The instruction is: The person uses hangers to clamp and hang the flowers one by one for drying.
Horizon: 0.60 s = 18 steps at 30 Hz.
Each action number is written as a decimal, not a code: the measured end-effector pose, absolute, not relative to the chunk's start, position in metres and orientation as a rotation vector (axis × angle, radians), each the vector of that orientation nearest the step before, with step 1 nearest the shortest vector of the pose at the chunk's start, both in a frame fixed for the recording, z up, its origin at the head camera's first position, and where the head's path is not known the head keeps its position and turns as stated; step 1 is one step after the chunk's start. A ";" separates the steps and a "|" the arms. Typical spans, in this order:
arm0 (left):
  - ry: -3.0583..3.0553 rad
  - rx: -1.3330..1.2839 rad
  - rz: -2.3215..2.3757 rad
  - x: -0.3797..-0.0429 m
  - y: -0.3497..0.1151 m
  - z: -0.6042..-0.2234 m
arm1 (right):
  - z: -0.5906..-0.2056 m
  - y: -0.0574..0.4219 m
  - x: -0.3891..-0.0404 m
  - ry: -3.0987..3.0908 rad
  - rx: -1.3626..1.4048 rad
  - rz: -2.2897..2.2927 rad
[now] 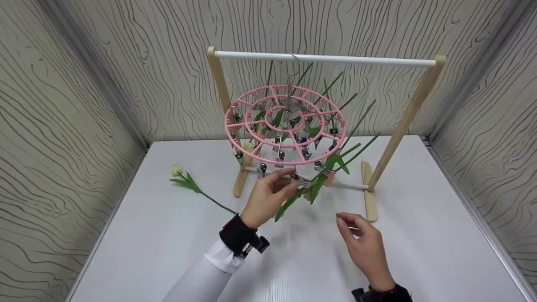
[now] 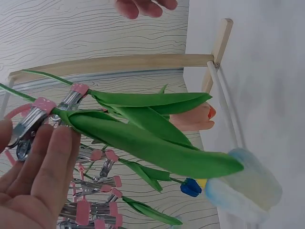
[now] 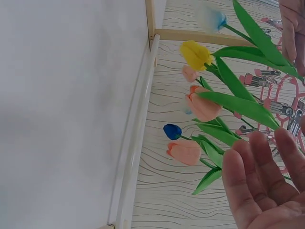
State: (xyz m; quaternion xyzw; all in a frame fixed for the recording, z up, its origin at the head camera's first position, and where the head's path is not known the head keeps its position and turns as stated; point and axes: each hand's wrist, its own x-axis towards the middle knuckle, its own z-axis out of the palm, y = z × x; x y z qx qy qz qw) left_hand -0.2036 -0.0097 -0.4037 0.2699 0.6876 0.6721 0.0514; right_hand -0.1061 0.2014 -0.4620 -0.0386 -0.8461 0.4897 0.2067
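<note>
In the head view my left hand (image 1: 264, 199) is at the front of a pink round hanger rack (image 1: 285, 161). It pinches a metal clip (image 2: 32, 120) with pink tips between thumb and fingers. The clip bites the stem of an upside-down tulip whose pale blue-and-white bloom (image 2: 245, 183) hangs low, with a long green leaf (image 2: 157, 143) beside it. My right hand (image 1: 365, 247) hovers over the table to the right, fingers loosely bent and holding nothing. Close by in the left wrist view, another clip (image 2: 74, 98) holds a peach tulip (image 2: 193, 117).
The rack hangs from the white bar (image 1: 327, 59) of a wooden stand (image 1: 407, 121). More tulips hang from it, including a yellow one (image 3: 194, 55) and a blue one (image 3: 172, 131). A white tulip (image 1: 176, 170) lies on the white table (image 1: 147, 243) at left. Patterned walls enclose the table.
</note>
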 end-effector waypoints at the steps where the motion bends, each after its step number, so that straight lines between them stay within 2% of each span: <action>1: 2.111 0.815 2.039 -0.204 -0.011 -0.404 | -0.463 0.203 -0.105 -2.356 -0.114 1.363; 7: 2.230 0.779 2.001 -0.199 -0.023 -0.408 | -0.469 0.209 -0.102 -2.334 -0.114 1.360; 14: 2.352 0.708 1.952 -0.186 -0.052 -0.422 | -0.513 0.236 -0.110 -2.362 -0.116 1.319; 18: 2.386 0.618 1.964 -0.181 -0.072 -0.442 | -0.518 0.241 -0.105 -2.395 -0.163 1.321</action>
